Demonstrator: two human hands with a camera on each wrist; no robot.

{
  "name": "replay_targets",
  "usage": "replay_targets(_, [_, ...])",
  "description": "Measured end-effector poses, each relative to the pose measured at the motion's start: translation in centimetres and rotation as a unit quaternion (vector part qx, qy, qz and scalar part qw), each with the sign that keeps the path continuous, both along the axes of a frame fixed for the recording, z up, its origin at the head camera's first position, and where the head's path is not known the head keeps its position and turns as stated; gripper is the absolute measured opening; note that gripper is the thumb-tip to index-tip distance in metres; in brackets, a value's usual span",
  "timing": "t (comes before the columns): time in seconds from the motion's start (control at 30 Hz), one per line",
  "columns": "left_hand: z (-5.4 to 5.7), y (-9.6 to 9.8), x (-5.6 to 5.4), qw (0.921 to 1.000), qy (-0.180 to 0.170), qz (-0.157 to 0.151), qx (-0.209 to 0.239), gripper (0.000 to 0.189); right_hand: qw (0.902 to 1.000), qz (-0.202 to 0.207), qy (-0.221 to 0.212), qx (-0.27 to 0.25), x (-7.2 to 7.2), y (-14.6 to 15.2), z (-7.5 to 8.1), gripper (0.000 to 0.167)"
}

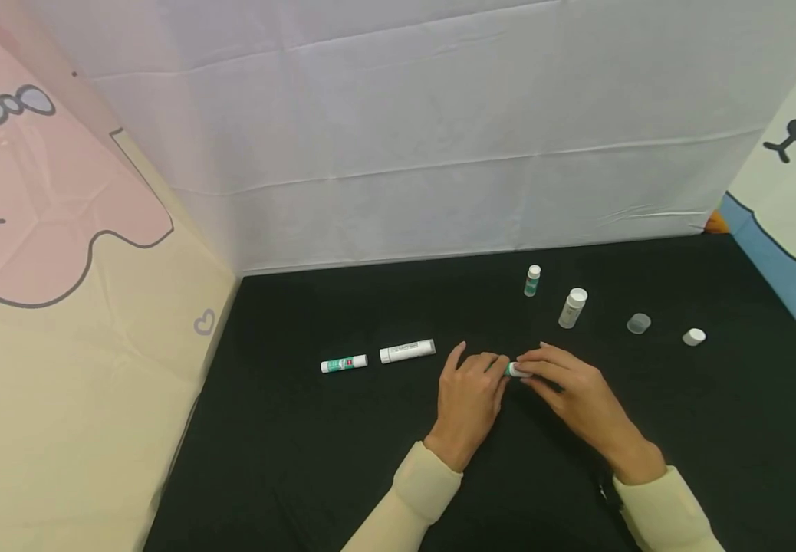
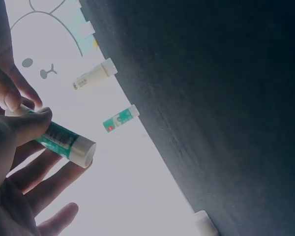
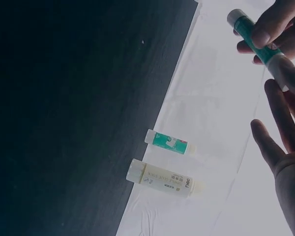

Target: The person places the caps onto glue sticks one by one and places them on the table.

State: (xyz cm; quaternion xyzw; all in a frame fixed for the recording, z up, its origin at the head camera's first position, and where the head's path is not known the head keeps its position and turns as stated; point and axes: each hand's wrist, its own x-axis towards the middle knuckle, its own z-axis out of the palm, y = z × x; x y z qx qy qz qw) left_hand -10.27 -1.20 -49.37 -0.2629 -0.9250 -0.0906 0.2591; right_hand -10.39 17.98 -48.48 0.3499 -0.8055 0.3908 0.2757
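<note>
My left hand (image 1: 468,399) grips a green glue stick (image 2: 59,139) with white ends, its thumb and fingers around the green barrel. The fingers of my right hand (image 1: 580,395) pinch the other white end (image 1: 518,369) of that stick. Between the two hands the stick lies roughly level, just above the black table. Most of it is hidden by fingers in the head view. Beyond the hands stand a small green glue stick (image 1: 532,280) and a larger white glue stick (image 1: 573,308), both upright with white tops.
Left of the hands lie another green glue stick (image 1: 344,364) and a white one (image 1: 408,351). A translucent cap (image 1: 639,323) and a white cap (image 1: 694,337) rest on the black tabletop (image 1: 287,460) at the right. Printed and white cloths hang around the table.
</note>
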Motion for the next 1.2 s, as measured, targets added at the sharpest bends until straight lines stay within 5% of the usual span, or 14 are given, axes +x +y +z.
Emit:
replay_targets(0.1, [0.0,-0.2,0.1,0.9998,0.004,0.000,-0.019,0.016,1.0000,0.002,0.003,-0.002,0.0,-0.2,-0.1,0.043])
replay_targets(0.3, [0.0,-0.4,0.0,0.9991,0.017,-0.001,-0.039,0.018,0.9999,0.012,-0.001,-0.008,0.0,-0.3,-0.2,0.036])
replay_targets(0.4, [0.0,-0.4,0.1,0.9990,0.022,-0.006,-0.037,0.020,0.9997,0.016,-0.009,-0.013,0.0,-0.3,-0.2,0.012])
replay_targets(0.57, [-0.1,-0.4,0.1,0.9986,0.041,-0.014,-0.031,0.019,0.9993,0.018,-0.024,-0.025,0.0,-0.3,-0.3,0.043])
replay_targets(1.2, [0.4,-0.5,0.8,0.9964,0.077,-0.036,-0.007,0.009,0.9941,0.014,-0.085,-0.065,0.3,-1.3,0.9,0.039])
